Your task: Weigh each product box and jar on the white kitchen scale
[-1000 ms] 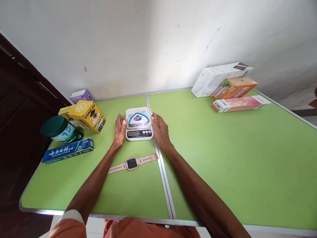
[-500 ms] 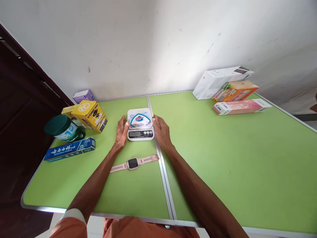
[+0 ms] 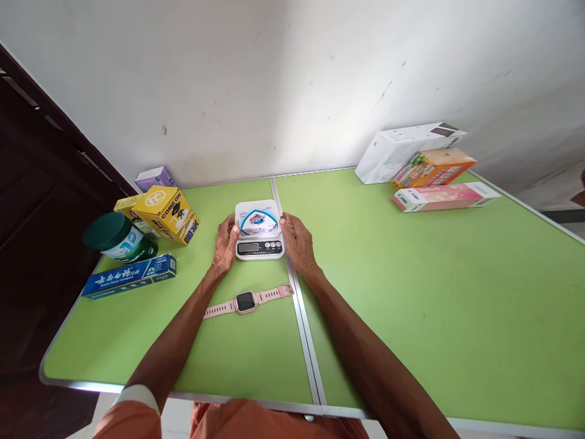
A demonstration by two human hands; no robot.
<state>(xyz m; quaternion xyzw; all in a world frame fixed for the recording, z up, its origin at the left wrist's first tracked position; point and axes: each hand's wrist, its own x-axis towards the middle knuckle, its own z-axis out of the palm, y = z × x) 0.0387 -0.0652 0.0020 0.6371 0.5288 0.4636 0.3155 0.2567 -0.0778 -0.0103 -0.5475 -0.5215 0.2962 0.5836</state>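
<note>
A white digital kitchen scale sits on the green table, its dark display and buttons facing me. On its platform lies a boxed bar of soap, white with a blue curved pattern. My left hand rests along the scale's left side, thumb at the edge, fingers loosely extended. Against the right side lies my right hand, its thumb beside the soap box and its fingers partly bent and apart. Nearer to me, a pink smartwatch lies with its strap laid out; my left forearm hides one strap end.
On the left stand a yellow box, a green-lidded jar, a blue toothpaste box and a purple box. At the back right are a white box, an orange box and a pink box. A metal seam divides the tabletop.
</note>
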